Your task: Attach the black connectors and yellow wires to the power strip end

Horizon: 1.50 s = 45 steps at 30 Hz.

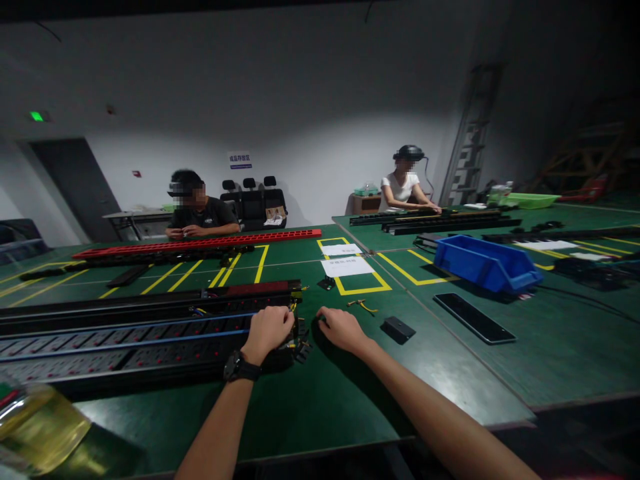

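A long black power strip (125, 343) with blue wires along it lies across the green table (320, 400) in front of me. My left hand (267, 331), with a black watch on the wrist, is closed at the strip's right end, where several coloured wires stick out. My right hand (341, 329) rests just right of that end with its fingers curled on a small dark part; what it holds is hidden. A small black block (397, 329) lies right of my right hand.
A blue bin (485, 263), a flat black plate (474, 317) and white papers (346, 266) lie to the right. A red strip (200, 244) lies farther back. Two people sit at the far side. A yellowish clear bag (40, 427) is at the near left.
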{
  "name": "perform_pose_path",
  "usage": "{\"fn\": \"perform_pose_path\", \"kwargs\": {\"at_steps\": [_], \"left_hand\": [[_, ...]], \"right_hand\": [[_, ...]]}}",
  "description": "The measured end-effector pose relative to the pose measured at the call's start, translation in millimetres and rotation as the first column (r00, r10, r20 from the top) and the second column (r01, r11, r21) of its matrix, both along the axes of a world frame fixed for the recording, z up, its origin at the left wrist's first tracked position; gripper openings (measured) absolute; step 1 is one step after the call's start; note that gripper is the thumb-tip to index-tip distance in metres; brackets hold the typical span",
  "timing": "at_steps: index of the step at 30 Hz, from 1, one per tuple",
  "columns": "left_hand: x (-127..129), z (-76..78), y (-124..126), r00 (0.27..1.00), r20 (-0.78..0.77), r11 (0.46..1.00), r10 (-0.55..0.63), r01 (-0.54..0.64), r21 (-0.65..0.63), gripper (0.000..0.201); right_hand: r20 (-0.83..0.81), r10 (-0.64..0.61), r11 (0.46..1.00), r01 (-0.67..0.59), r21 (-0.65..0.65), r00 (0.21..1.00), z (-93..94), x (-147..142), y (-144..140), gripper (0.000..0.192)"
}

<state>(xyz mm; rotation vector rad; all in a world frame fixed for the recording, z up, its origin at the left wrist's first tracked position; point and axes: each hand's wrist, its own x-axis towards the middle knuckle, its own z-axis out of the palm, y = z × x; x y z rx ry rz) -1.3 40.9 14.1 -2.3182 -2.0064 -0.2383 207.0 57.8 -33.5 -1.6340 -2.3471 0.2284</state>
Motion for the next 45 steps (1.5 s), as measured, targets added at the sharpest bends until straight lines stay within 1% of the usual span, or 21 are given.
{"fn": "perform_pose_path", "kwargs": {"at_steps": [11, 18, 28, 37, 45], "left_hand": [[0.6, 2.3, -1.6, 1.000, 0.009, 1.000, 0.005, -0.005, -0.014, 0.037], [-0.6, 0.3, -1.0, 1.000, 0.010, 1.000, -0.011, 0.011, 0.001, 0.038], [2.4, 4.5, -3.2, 1.000, 0.008, 0.999, 0.020, -0.020, -0.025, 0.037], [-1.1, -1.2, 0.2, 1.000, 0.010, 1.000, -0.013, 0.013, 0.004, 0.038], [-1.5, -1.5, -0.2, 1.000, 0.003, 1.000, -0.015, 0.015, 0.011, 0.038]], "right_hand": [[0.000, -0.002, 1.000, 0.002, -0.012, 1.000, 2.6, 0.0, -1.5, 0.026], [0.000, -0.001, 1.000, 0.001, 0.006, 1.000, 1.1, 0.2, -0.8, 0.025], [0.002, -0.005, 1.000, 0.005, -0.002, 1.000, 1.8, -0.1, -1.6, 0.025], [-0.002, 0.012, 1.000, -0.012, 0.012, 1.000, -1.0, 0.7, 0.1, 0.025], [0.003, 0.003, 1.000, -0.003, 0.024, 1.000, -1.2, 0.8, -0.4, 0.025]]}}
